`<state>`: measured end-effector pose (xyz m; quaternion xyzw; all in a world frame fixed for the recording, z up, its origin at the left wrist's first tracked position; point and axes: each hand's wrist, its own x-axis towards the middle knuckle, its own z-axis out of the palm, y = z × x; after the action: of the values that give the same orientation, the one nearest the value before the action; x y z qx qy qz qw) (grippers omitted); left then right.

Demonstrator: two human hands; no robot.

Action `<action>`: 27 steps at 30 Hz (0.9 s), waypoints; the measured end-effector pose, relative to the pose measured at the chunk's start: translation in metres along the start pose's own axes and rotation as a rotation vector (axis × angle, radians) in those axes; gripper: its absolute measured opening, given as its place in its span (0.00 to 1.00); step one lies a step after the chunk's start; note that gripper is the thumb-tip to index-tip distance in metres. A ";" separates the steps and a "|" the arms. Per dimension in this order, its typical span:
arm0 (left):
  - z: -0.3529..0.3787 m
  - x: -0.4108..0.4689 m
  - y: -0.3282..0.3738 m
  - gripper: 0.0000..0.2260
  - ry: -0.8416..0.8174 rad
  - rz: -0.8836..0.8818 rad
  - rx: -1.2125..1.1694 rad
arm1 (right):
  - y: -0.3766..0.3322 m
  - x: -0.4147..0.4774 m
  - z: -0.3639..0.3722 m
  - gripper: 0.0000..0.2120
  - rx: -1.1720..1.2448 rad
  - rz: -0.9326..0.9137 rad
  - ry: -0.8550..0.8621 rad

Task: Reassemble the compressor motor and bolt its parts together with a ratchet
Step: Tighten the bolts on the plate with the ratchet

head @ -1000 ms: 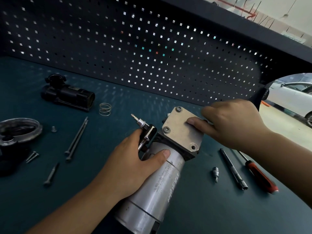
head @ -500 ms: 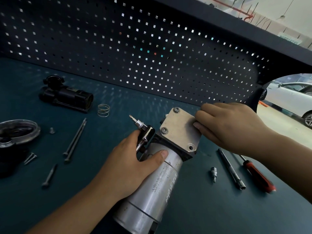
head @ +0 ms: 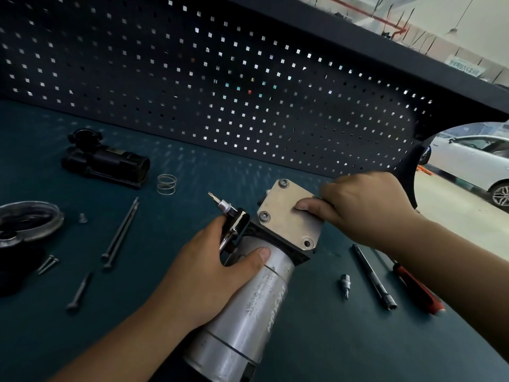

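A silver cylindrical compressor motor lies tilted on the teal bench, its square metal end plate facing up with three bolts showing in its corners. My left hand wraps the cylinder just below the plate and also holds a ratchet whose bit points up and left. My right hand grips the plate's far right corner, thumb lying on the plate's face, covering that corner.
On the left lie a black motor part, a spring, two long bolts, short screws, a bolt and a metal cover. On the right lie a socket bit, an extension bar and a red-handled screwdriver. A pegboard backs the bench.
My right hand shifted on the plate's far corner: fingers curled over the edge half a second ago, and now the thumb lies on the plate's face. My left hand and the motor stayed put.
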<state>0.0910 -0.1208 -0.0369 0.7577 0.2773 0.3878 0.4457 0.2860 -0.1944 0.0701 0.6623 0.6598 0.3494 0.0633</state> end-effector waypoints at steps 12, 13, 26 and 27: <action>0.000 0.000 -0.001 0.22 -0.001 0.016 0.011 | 0.005 -0.011 -0.005 0.16 0.053 -0.196 0.158; 0.000 0.000 -0.001 0.22 0.000 0.015 0.012 | 0.006 -0.012 -0.005 0.16 0.046 -0.197 0.152; 0.000 -0.001 0.001 0.21 0.065 0.018 0.018 | 0.002 -0.007 -0.015 0.29 0.082 -0.081 0.015; 0.000 -0.001 0.001 0.19 0.096 0.021 0.027 | 0.001 -0.007 -0.017 0.33 0.082 -0.020 -0.041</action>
<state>0.0905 -0.1216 -0.0362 0.7469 0.2957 0.4247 0.4175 0.2787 -0.2076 0.0808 0.6644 0.6788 0.3080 0.0531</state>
